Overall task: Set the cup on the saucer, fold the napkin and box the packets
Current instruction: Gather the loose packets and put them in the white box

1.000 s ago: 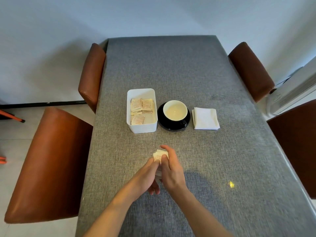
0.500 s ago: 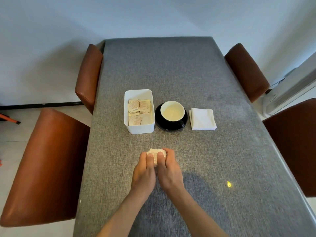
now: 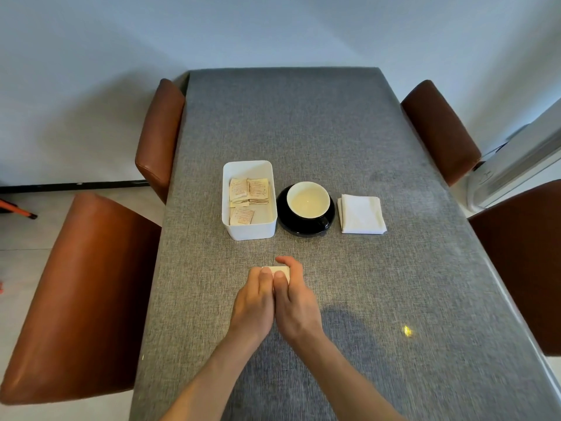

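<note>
A white cup (image 3: 308, 199) with a black outside sits on the black saucer (image 3: 285, 221) at mid-table. To its right lies a folded white napkin (image 3: 362, 214). Left of the saucer stands a white box (image 3: 252, 230) holding several beige packets (image 3: 249, 192). Nearer to me, my left hand (image 3: 253, 302) and my right hand (image 3: 296, 302) are pressed side by side on the table, both closed around a small stack of packets (image 3: 280, 270). Only the stack's top edge shows between my fingertips.
The grey cloth-covered table (image 3: 303, 123) runs away from me. Brown leather chairs stand at the left (image 3: 76, 293), far left (image 3: 158, 138), far right (image 3: 440, 132) and right (image 3: 522, 262). A white appliance (image 3: 516, 171) sits beyond the right edge.
My hands have come together and lowered onto the table, squaring the packets between them. The stack, lifted in my right fingers a second ago, is now mostly hidden by both hands.
</note>
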